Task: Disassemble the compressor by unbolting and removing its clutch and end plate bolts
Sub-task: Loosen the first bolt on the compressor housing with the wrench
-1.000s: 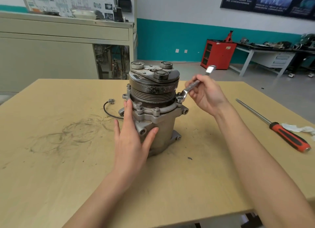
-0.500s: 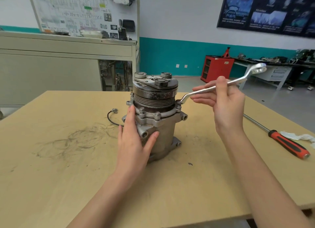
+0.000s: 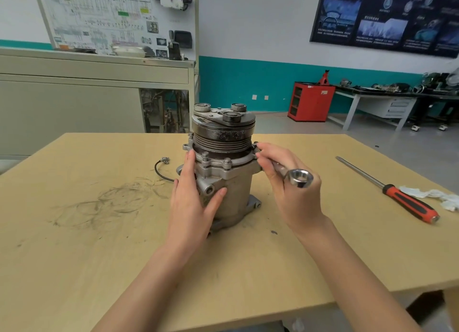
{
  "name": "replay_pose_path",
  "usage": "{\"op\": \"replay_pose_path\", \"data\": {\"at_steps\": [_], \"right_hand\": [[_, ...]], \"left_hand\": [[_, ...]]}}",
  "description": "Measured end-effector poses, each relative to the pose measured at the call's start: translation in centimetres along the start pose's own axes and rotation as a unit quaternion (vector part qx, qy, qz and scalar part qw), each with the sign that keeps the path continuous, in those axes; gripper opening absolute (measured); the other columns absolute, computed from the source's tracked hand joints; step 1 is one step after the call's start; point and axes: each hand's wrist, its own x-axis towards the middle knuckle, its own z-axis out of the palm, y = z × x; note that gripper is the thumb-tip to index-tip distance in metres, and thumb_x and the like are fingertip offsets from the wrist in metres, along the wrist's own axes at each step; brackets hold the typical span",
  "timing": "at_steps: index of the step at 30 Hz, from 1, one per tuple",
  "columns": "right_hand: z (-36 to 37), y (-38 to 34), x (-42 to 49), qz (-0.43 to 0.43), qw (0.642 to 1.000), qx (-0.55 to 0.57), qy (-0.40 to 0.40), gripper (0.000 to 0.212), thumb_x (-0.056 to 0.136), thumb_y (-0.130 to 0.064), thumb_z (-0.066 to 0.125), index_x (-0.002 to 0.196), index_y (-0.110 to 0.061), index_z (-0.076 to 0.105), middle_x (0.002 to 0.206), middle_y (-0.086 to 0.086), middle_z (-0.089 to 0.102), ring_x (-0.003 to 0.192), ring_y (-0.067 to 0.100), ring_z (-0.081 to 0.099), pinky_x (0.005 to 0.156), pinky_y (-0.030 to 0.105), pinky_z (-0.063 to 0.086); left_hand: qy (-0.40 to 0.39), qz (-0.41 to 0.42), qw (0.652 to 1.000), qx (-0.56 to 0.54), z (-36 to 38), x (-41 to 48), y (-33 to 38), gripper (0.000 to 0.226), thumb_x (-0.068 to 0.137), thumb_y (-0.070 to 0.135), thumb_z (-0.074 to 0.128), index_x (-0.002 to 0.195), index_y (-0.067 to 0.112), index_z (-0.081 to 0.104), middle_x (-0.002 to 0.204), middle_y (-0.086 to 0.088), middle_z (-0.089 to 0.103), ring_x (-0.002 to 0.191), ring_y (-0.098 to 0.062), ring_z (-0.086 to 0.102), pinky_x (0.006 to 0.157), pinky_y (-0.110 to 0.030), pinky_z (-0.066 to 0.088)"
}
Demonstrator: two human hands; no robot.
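Observation:
A grey metal compressor [image 3: 233, 192] stands upright on the wooden table [image 3: 99, 244], its dark clutch and grooved pulley [image 3: 223, 130] on top. Several bolts [image 3: 227, 161] ring the end plate flange below the pulley. My left hand [image 3: 193, 202] presses flat against the compressor's front left side, fingers straight. My right hand [image 3: 288, 182] holds a silver ring wrench [image 3: 299, 177] in its palm, ring end pointing toward me, while its fingertips reach to a bolt at the flange's right edge. That bolt is hidden by the fingers.
A long screwdriver [image 3: 407, 202] with a red and black handle lies on the table's right side beside a crumpled white rag [image 3: 432, 195]. A black wire with a small connector [image 3: 161, 168] trails left of the compressor. Dark scuff marks cover the table's left part.
My right hand has taken the wrench off the right flange bolt, swung it down into the palm, and brought its fingertips to that bolt. My left hand has stayed on the compressor.

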Motion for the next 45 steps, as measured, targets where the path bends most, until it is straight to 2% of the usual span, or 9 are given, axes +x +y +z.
{"op": "replay_pose_path", "data": {"at_steps": [7, 11, 17, 22, 28, 31, 37, 41, 45], "right_hand": [[0.5, 0.1, -0.9, 0.075, 0.996, 0.05, 0.004, 0.049, 0.1, -0.034, 0.041, 0.093, 0.008, 0.065, 0.097, 0.016, 0.068, 0.094, 0.018, 0.065, 0.081, 0.033, 0.055], [0.5, 0.5, -0.6, 0.175, 0.965, 0.192, 0.049, 0.02, 0.101, -0.021, 0.038, 0.092, -0.014, 0.054, 0.096, 0.008, 0.066, 0.077, 0.018, 0.067, 0.07, 0.028, 0.056], [-0.4, 7.2, 2.1, 0.461, 0.757, 0.463, 0.009, 0.033, 0.102, -0.01, 0.024, 0.082, -0.005, 0.049, 0.078, 0.012, 0.072, 0.061, 0.021, 0.064, 0.058, 0.026, 0.051], [2.1, 11.6, 4.7, 0.53, 0.656, 0.513, -0.159, 0.029, 0.102, -0.015, 0.03, 0.083, -0.007, 0.051, 0.075, 0.011, 0.07, 0.061, 0.016, 0.064, 0.057, 0.022, 0.052], [5.1, 11.9, 5.0, 0.552, 0.551, 0.593, -0.198, 0.021, 0.095, -0.021, 0.039, 0.085, -0.007, 0.051, 0.064, 0.006, 0.062, 0.041, 0.008, 0.047, 0.041, 0.016, 0.042], [3.4, 12.0, 5.3, 0.55, 0.611, 0.559, -0.105, 0.028, 0.096, -0.028, 0.043, 0.08, -0.008, 0.055, 0.063, 0.004, 0.062, 0.045, 0.008, 0.052, 0.043, 0.014, 0.043], [-1.8, 7.8, 4.9, 0.413, 0.845, 0.329, 0.082, 0.032, 0.101, -0.032, 0.041, 0.081, -0.013, 0.057, 0.073, 0.005, 0.072, 0.058, 0.016, 0.066, 0.054, 0.021, 0.051], [-1.9, 3.2, 2.9, 0.168, 0.96, 0.222, 0.041, 0.026, 0.099, -0.031, 0.046, 0.093, -0.012, 0.063, 0.085, 0.004, 0.072, 0.07, 0.022, 0.071, 0.063, 0.033, 0.058], [-1.5, 2.1, 1.2, 0.035, 0.995, 0.091, -0.037, 0.038, 0.097, -0.028, 0.049, 0.098, 0.007, 0.065, 0.096, 0.013, 0.067, 0.083, 0.028, 0.07, 0.072, 0.038, 0.058]], "left_hand": [[-0.001, 0.007, 1.0, 0.008, 0.0, 0.1, 0.0, 0.089, 0.086, 0.027, 0.069, 0.138, 0.052, 0.002, 0.158, 0.011, 0.025, 0.143, -0.006, 0.025, 0.117, -0.041, 0.029], [-0.008, 0.0, 1.0, 0.007, -0.1, 0.1, -0.2, 0.09, 0.086, 0.029, 0.069, 0.144, 0.046, 0.001, 0.158, 0.013, 0.023, 0.143, -0.004, 0.024, 0.117, -0.037, 0.028], [-0.015, -0.003, 1.0, 0.009, -0.2, 0.0, -0.1, 0.088, 0.087, 0.037, 0.063, 0.142, 0.052, -0.003, 0.158, 0.013, 0.023, 0.143, -0.005, 0.025, 0.116, -0.038, 0.03], [-0.02, -0.014, 1.0, 0.003, -0.2, 0.0, 0.3, 0.084, 0.08, 0.053, 0.053, 0.14, 0.058, -0.005, 0.158, 0.013, 0.025, 0.143, -0.006, 0.028, 0.115, -0.041, 0.033], [-0.025, -0.027, 0.999, -0.007, -0.4, -0.1, 0.4, 0.084, 0.077, 0.055, 0.053, 0.138, 0.061, -0.004, 0.155, 0.017, 0.029, 0.14, -0.003, 0.032, 0.113, -0.04, 0.036], [-0.024, -0.027, 0.999, -0.005, -0.4, -0.1, 0.3, 0.086, 0.083, 0.046, 0.062, 0.137, 0.062, -0.002, 0.154, 0.018, 0.03, 0.138, -0.003, 0.034, 0.112, -0.04, 0.037], [-0.023, -0.023, 0.999, 0.001, -0.4, -0.1, 0.3, 0.086, 0.082, 0.05, 0.058, 0.134, 0.066, -0.008, 0.156, 0.016, 0.027, 0.14, -0.005, 0.033, 0.112, -0.04, 0.037], [-0.02, -0.016, 1.0, 0.006, -0.3, 0.0, 0.1, 0.088, 0.085, 0.042, 0.063, 0.135, 0.064, -0.007, 0.156, 0.016, 0.028, 0.14, -0.006, 0.033, 0.112, -0.041, 0.037], [-0.019, -0.014, 1.0, 0.01, -0.2, -0.1, 0.0, 0.091, 0.086, 0.038, 0.065, 0.138, 0.062, -0.006, 0.156, 0.017, 0.028, 0.139, -0.006, 0.034, 0.112, -0.04, 0.036]]}}
